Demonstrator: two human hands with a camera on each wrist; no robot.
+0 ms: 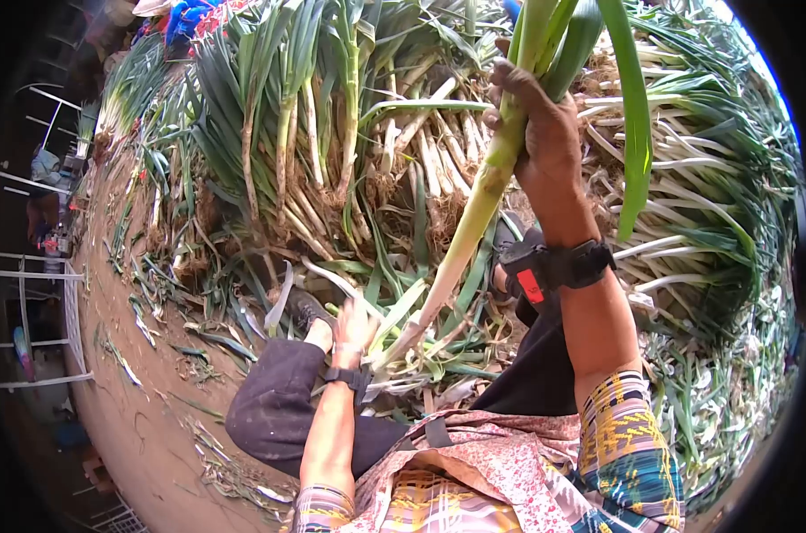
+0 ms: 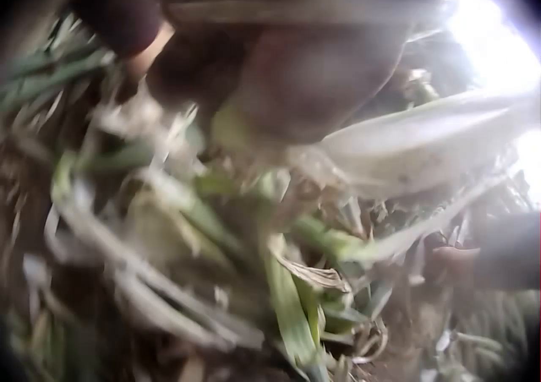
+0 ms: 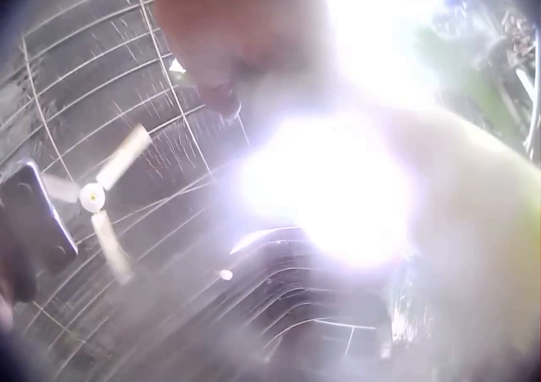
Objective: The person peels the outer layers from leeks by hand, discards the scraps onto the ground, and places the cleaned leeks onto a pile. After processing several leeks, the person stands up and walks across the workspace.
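Note:
A long leek [image 1: 470,222] slants across the head view, its green leaves up and its white root end low near the person's lap. The right hand [image 1: 550,133] grips it high up, just below where the leaves spread. Beside the root end is the left hand [image 1: 357,327], blurred, with pale leaf strips around it. In the left wrist view dark, curled fingers [image 2: 313,78] overlap the end of the white stalk [image 2: 423,145]; I cannot tell what they hold. Glare covers much of the right wrist view, where the pale stalk [image 3: 473,213] fills the right side.
Bundles of unpeeled leeks [image 1: 296,133] with brown roots lie ahead. A stack of white-stalked leeks [image 1: 687,178] is to the right. Peeled leaf scraps [image 1: 714,400] cover the ground at right. Bare floor [image 1: 145,373] with scattered scraps shows at left, beside a white metal rack [image 1: 74,320].

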